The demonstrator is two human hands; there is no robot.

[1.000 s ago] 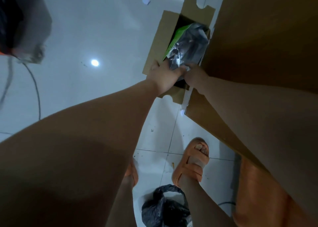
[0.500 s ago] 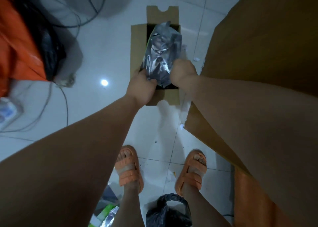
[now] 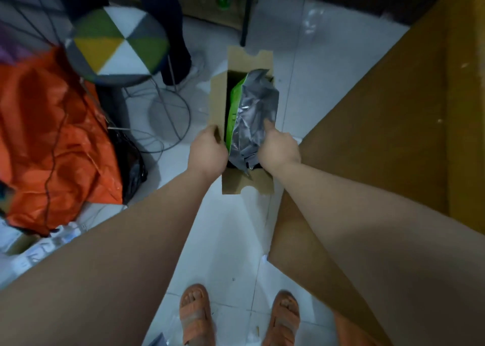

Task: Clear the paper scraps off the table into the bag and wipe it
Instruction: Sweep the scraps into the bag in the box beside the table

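Note:
A crumpled silver foil bag with a green edge [image 3: 252,115] sticks out of an open cardboard box [image 3: 248,183] on the white tiled floor. My left hand [image 3: 208,151] grips the box's left flap. My right hand [image 3: 279,149] has its fingers curled on the foil bag's right side, with one finger pressing into the foil. The brown table [image 3: 393,125] fills the right side of the view, its corner close to the box. A small paper scrap [image 3: 264,258] lies on the floor by the table's edge.
An orange bag [image 3: 52,141] with a black bag [image 3: 131,167] beside it sits at the left. A stool with a colourful round seat [image 3: 116,44] and wire base stands behind. Cables trail on the floor. My feet in orange sandals [image 3: 195,317] stand below.
The view has tilted up, showing the stool and orange bag. The foil bag now sits deeper in the box. My left hand moved from the foil to the box flap.

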